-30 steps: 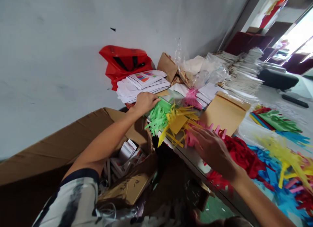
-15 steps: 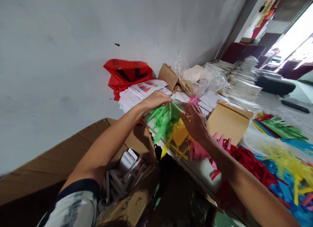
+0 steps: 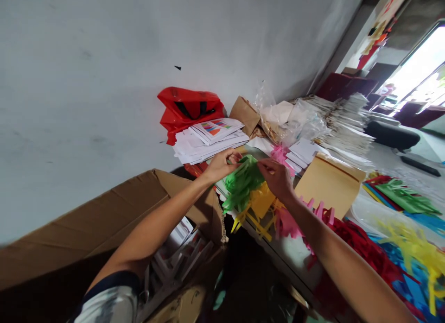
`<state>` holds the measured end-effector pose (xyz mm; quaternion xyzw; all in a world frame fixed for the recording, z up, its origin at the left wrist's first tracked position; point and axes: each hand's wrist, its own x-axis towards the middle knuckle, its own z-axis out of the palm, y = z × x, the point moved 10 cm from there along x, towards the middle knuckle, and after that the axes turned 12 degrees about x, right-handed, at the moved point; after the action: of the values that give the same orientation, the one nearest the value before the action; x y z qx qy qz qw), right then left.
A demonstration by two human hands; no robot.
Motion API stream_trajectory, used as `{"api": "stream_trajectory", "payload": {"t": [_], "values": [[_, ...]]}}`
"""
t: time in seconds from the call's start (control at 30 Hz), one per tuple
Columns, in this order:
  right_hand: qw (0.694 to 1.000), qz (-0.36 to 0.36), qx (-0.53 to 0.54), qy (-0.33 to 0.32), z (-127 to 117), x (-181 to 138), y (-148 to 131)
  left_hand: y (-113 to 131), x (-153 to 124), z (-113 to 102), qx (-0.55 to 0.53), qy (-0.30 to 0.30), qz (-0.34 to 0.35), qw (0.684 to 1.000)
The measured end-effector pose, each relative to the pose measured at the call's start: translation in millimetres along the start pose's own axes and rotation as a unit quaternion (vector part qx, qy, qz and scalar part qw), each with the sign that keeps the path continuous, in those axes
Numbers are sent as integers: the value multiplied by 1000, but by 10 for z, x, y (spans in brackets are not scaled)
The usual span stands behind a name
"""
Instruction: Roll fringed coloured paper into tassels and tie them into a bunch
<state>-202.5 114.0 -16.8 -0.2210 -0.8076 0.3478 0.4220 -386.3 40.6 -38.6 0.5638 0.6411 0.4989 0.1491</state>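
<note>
My left hand (image 3: 222,162) and my right hand (image 3: 278,177) both pinch the top edge of a green fringed paper piece (image 3: 241,184), holding it up over the table edge with its cut strips hanging down. Just below it lies a yellow fringed paper piece (image 3: 259,207), and a pink one (image 3: 287,221) sits to its right under my right forearm.
An open cardboard box (image 3: 114,212) of white packets stands at lower left. Behind the hands are a stack of white printed sheets (image 3: 208,137), a red bag (image 3: 187,107) and a brown envelope (image 3: 330,181). Red, blue and yellow fringed paper (image 3: 392,258) covers the table to the right.
My left hand picked the green fringed paper up off the table. My right hand left the pink and red pile, moved left and took hold of the green piece too.
</note>
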Motion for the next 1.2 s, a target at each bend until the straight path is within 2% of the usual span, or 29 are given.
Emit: {"api": "stream_trajectory", "payload": {"t": [0.1, 0.2, 0.47, 0.67, 0.8, 0.9, 1.0, 1.1, 1.2], "values": [[1000, -5, -5, 7, -3, 19, -85, -71, -32, 6, 18, 20, 1, 1000], [999, 8, 6, 45, -109, 62, -96, -138, -35, -27, 24, 35, -2, 999], [990, 47, 34, 127, -476, 124, 134, -264, -72, -135, 24, 22, -6, 999], [996, 47, 36, 69, -282, 17, 36, -32, -131, -64, 16, 16, 50, 998], [996, 46, 42, 64, -230, 10, -67, 109, -214, -5, 28, 24, 78, 996], [995, 44, 45, 74, -310, 51, -89, 186, -262, -97, 23, 52, 99, 993], [992, 48, 49, 102, -457, 99, 1, 271, -289, -283, 27, 84, 136, 987], [989, 52, 52, 128, -585, 127, 138, 358, -292, -431, 113, 94, 170, 975], [988, 49, 57, 136, -649, 123, 170, 439, -263, -404, 306, 54, 203, 929]]}}
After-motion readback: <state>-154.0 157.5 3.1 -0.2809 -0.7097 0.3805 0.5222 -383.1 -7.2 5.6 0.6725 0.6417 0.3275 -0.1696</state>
